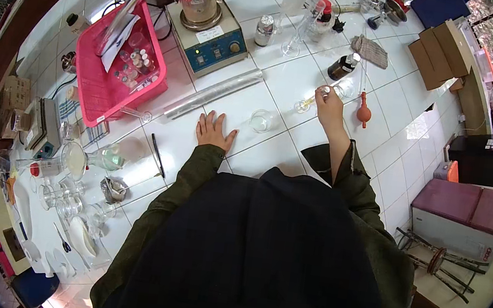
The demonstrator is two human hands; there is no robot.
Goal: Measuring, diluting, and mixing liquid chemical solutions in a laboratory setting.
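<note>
My left hand [214, 132] rests palm down on the white tiled bench [251, 154] with its fingers spread, holding nothing. A clear glass beaker [261, 122] stands to its right. Farther right, my right hand [329, 109] has its fingers closed around the top of a small glass flask [303, 105] with yellowish liquid. The fingers hide part of the flask's neck. Just beyond that hand stands a dark bottle [343, 67] with a foil-covered top. An orange-red rubber pipette bulb [364, 113] on a glass pipette lies to the right.
A roll of clear film [214, 94] lies beyond my left hand. Behind it are a pink basket [85, 81] of vials and a hot plate [215, 52] bearing a foil-covered vessel [198, 3]. Glassware [69, 205], scissors [62, 239] and a black pen [157, 155] lie left; a folded cloth [369, 51] lies far right.
</note>
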